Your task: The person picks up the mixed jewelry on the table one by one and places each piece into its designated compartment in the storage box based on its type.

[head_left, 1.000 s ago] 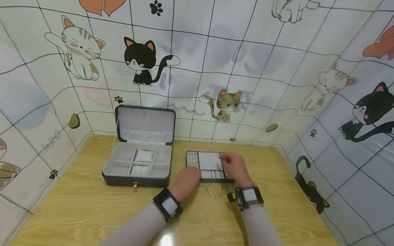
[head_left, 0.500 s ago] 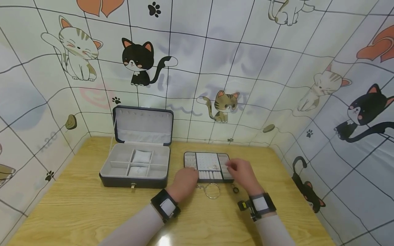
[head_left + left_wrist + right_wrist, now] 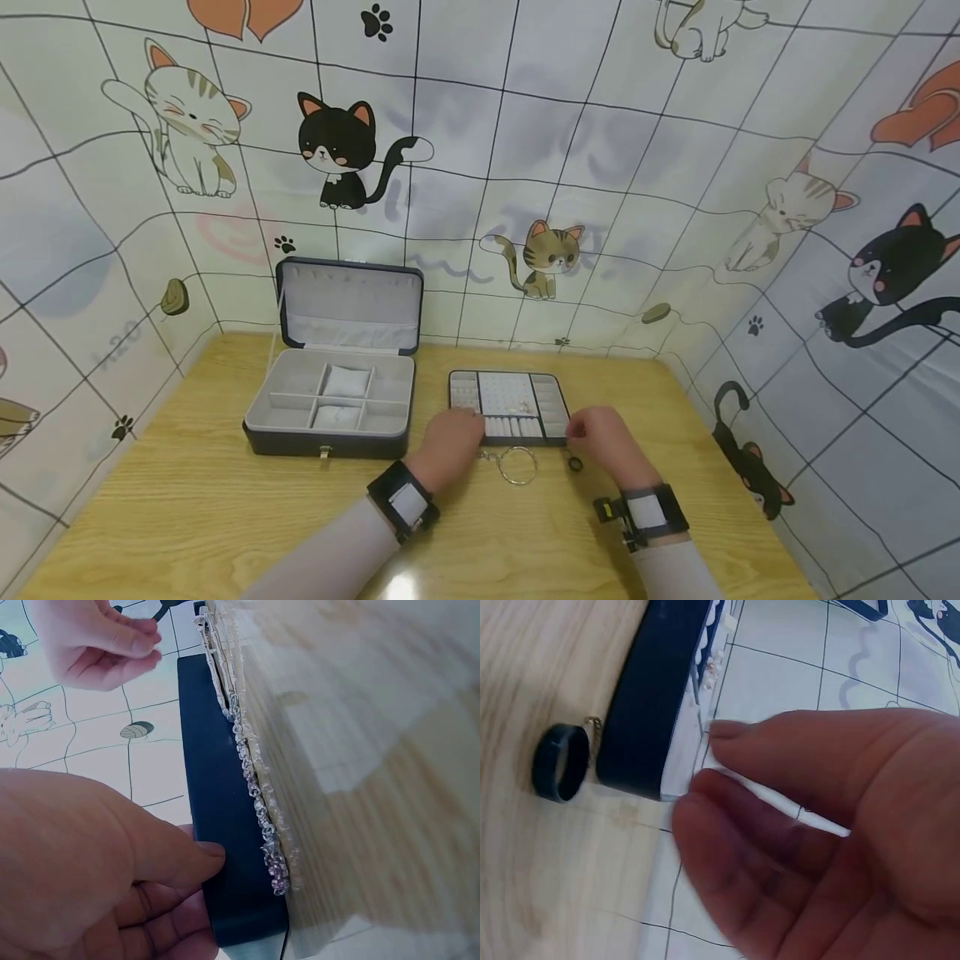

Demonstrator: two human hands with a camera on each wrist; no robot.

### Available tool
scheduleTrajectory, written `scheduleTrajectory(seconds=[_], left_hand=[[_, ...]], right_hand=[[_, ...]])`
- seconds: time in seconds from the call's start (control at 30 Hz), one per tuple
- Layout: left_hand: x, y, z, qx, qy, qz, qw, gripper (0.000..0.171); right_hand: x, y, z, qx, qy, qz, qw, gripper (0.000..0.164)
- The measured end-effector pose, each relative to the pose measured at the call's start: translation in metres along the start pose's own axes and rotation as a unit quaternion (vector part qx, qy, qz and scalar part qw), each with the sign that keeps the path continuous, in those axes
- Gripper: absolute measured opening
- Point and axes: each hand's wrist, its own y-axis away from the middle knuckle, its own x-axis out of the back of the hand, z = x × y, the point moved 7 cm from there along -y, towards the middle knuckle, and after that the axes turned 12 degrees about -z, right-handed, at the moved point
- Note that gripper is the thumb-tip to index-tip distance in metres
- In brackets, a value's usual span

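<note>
A dark-edged jewelry tray (image 3: 508,394) with white compartments lies on the table. My left hand (image 3: 450,448) holds its front left corner; the thumb (image 3: 180,859) lies against the dark side wall in the left wrist view. Just off the tray's front right corner, my right hand (image 3: 609,440) has its thumb and fingertips apart, with nothing visible between them. Small earrings (image 3: 522,407) sit on the tray's dotted panel. In front of the tray lie a silver bangle (image 3: 517,466) with a beaded chain (image 3: 259,806) and a black ring (image 3: 559,763).
To the left stands an opened dark jewelry box (image 3: 326,442), its lid (image 3: 352,304) raised. Two white cushions (image 3: 347,382) sit in its compartments. A cat-print cloth (image 3: 480,150) hangs round the back and sides of the wooden table (image 3: 187,525).
My right hand has moved from over the tray's middle, rightward and nearer to me, to its front right corner. The left hand stays on the tray. The black ring has come into sight.
</note>
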Motion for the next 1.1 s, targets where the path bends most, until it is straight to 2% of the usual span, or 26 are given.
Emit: scheduleTrajectory(seconds=[0.1,0.3,0.6,0.83,1.1], left_hand=[[0.001,0.001,0.001,-0.005,0.002,0.003,1.0,0.004],[0.003,0.002,-0.001,-0.005,0.005,0.012,0.9999,0.004],[0.002,0.001,0.001,-0.008,0.003,0.011,0.9999,0.004],[0.003,0.006,-0.001,-0.013,-0.006,0.04,0.9991,0.007],[0.004,0.005,0.002,-0.02,-0.019,0.053,0.9982,0.006]], right_hand=[[-0.002,0.003,0.001,-0.023,0.016,-0.026,0.999,0.009],[-0.006,0.002,-0.003,-0.027,0.024,-0.053,0.998,0.011],[-0.011,-0.002,0.0,-0.028,0.039,-0.06,0.997,0.014],[-0.017,-0.003,0.0,-0.029,0.04,-0.078,0.996,0.016],[-0.019,-0.002,0.002,-0.044,0.052,-0.078,0.995,0.014]])
